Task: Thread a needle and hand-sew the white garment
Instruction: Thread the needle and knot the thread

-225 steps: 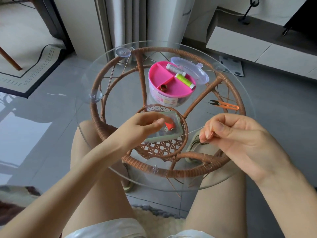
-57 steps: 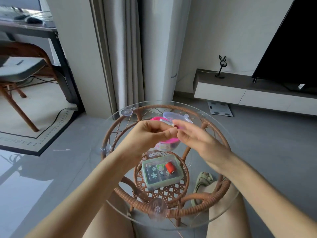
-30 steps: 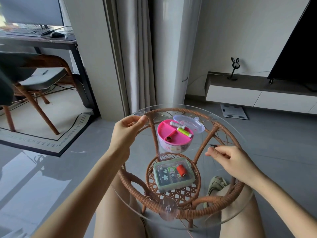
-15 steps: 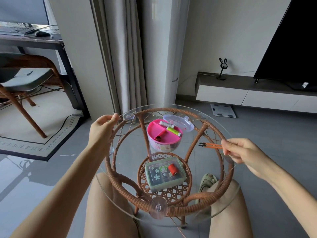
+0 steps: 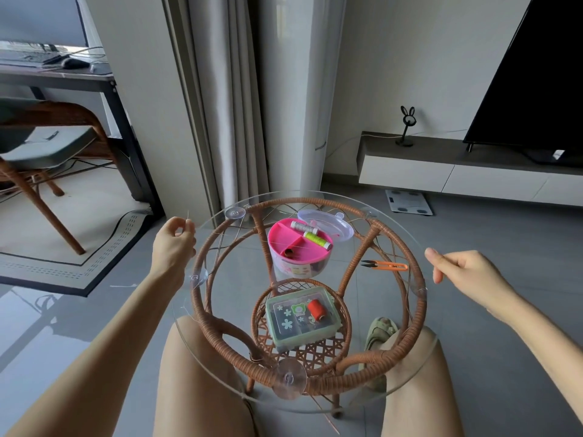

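My left hand [image 5: 174,239] is raised over the left rim of the round glass table [image 5: 419,238] and pinches a thin needle [image 5: 188,216] that points up. Out past the right rim, my right hand [image 5: 465,272] has its fingers curled and pinches the end of a fine thread, which is barely visible between the two hands. An open pink sewing box [image 5: 298,250] holds a white spool [image 5: 303,227], a green spool [image 5: 317,240] and a brown spool [image 5: 288,252]. No white garment is in view.
Orange snips [image 5: 386,265] lie on the glass beside my right hand. The box's clear lid [image 5: 331,223] leans behind it. A green case [image 5: 301,320] with a red spool [image 5: 315,309] sits on the rattan shelf below. My knees are under the table's near edge.
My hands, close together above the pink box two seconds ago, have drawn apart sideways. The left went to the left rim with the needle, the right out past the snips.
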`<state>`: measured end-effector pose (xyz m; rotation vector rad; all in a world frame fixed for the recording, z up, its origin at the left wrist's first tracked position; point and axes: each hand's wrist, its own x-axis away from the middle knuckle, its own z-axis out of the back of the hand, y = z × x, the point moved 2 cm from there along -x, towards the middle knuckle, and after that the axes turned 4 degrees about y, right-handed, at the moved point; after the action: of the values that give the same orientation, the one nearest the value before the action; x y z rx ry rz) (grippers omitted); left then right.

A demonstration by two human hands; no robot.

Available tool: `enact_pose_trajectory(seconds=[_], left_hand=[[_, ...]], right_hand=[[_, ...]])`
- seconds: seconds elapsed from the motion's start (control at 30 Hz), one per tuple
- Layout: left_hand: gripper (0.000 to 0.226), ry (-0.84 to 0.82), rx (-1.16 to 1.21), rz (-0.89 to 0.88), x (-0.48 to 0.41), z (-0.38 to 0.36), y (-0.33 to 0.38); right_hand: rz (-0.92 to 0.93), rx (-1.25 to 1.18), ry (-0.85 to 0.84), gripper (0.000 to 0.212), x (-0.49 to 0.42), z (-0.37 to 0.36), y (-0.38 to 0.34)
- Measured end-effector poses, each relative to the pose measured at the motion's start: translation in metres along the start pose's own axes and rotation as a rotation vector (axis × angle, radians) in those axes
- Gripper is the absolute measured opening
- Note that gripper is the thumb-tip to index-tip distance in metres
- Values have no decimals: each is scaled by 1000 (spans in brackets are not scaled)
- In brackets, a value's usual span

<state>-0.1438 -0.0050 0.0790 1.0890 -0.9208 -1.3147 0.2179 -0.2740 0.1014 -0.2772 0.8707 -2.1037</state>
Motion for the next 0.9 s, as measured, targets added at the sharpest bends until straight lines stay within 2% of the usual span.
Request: enact_pose_trajectory(seconds=[0.1,0.33,0.47,0.6,0.7,0.9], left_hand=[[20,-10,6,19,-4,3,-3],[20,-30,-39,18,-5,8,-5],[15,-15,-67,26,-12,13,-9],[22,0,-62,54,-17,11,-11],[17,6,-44,65,-17,8,-10],[20,9,-27,51,-8,6,1]], right_hand=[[26,193,77,57,-4,-3,9],[-12,359,126,61,-12,-11,28],[-40,362,45,62,-17,-23,30],[-53,282,-61,50,-17,-24,48],[-65,276,-91,45,-13,-16,63],[2,508,-53,46,-19,-13,71]])
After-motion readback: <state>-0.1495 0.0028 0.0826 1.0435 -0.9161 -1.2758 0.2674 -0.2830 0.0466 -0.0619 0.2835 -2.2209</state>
